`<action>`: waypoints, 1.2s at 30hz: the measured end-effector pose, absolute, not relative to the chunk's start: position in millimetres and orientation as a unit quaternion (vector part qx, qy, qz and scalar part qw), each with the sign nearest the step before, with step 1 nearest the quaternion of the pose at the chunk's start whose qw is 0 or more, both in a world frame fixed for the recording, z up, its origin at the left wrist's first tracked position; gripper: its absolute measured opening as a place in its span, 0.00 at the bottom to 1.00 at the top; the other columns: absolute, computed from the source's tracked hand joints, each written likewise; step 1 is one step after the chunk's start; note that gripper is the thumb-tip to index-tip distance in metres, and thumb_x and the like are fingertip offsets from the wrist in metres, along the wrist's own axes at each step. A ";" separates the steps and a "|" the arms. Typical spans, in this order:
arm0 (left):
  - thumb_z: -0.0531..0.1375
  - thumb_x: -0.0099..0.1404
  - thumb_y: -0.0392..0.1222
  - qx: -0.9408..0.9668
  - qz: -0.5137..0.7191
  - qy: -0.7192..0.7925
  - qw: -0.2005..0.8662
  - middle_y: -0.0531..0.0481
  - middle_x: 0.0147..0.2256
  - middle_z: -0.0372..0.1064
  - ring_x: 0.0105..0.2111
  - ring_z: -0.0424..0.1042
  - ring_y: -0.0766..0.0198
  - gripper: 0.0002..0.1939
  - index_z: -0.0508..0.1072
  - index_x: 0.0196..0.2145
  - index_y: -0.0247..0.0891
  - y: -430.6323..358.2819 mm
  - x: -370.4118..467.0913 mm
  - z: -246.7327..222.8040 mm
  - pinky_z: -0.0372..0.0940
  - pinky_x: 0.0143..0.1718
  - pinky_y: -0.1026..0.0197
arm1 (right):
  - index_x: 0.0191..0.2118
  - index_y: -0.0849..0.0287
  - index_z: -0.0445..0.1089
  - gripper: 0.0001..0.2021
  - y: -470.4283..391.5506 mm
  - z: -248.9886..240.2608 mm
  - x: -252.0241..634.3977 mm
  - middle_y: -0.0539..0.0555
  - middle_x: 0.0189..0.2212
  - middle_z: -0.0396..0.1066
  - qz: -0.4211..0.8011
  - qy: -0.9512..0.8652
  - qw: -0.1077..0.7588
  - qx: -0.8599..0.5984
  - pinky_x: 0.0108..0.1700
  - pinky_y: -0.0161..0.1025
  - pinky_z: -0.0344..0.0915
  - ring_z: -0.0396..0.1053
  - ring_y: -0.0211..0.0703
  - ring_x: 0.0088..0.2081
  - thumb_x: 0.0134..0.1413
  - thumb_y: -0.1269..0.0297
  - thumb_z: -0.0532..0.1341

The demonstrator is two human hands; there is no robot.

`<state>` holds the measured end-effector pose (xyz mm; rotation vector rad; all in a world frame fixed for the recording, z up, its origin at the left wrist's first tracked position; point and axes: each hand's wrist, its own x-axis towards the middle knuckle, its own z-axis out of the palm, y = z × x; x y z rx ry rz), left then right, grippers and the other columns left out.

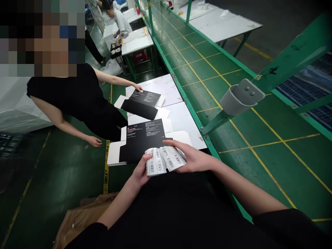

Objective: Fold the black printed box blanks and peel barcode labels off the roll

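Note:
Both my hands hold white barcode labels [156, 162] in front of my body, at the near edge of the worktable. My left hand [142, 170] is closed on the left part, its thumb lying on top. On the other side, my right hand [193, 157] grips the right part, which fans away from the left with a narrow gap between. Whether the two parts join underneath is hidden. Just beyond them lies a stack of flat black-and-white printed cartons [140, 138], partly covered by my hands and the labels.
A co-worker in black [75, 97] stands at the left, one hand on another flat carton [146, 100]. A green conveyor [207, 69] runs along the right of the white table [192, 121]. A grey plastic holder [240, 98] sits on a green post. Brown cardboard [75, 221] lies low at the left.

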<state>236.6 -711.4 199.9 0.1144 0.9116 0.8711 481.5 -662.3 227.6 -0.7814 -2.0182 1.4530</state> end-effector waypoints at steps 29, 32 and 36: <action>0.76 0.44 0.41 0.286 0.332 0.615 0.656 0.47 0.36 0.77 0.36 0.77 0.56 0.32 0.73 0.46 0.36 -677.0 204.3 184.8 0.70 0.37 0.59 | 0.65 0.52 0.59 0.31 -636.9 160.1 455.6 0.61 0.64 0.61 0.364 -0.540 0.559 -0.513 0.68 0.56 0.58 0.60 0.53 0.65 0.60 0.50 0.63; 0.77 0.39 0.38 0.449 0.234 0.605 0.614 0.52 0.34 0.76 0.36 0.75 0.55 0.41 0.72 0.53 0.40 -658.3 208.1 221.2 0.66 0.36 0.60 | 0.66 0.50 0.61 0.36 -626.6 190.5 446.9 0.59 0.65 0.62 0.529 -0.685 0.367 -0.342 0.69 0.56 0.56 0.60 0.55 0.66 0.53 0.51 0.71; 0.66 0.55 0.44 0.800 -0.019 0.499 0.333 0.44 0.43 0.76 0.38 0.77 0.47 0.43 0.56 0.66 0.38 -640.9 223.6 282.2 0.64 0.34 0.56 | 0.68 0.52 0.59 0.46 -600.1 197.7 433.3 0.61 0.66 0.62 0.699 -0.616 0.311 -0.187 0.70 0.57 0.52 0.58 0.58 0.67 0.48 0.35 0.68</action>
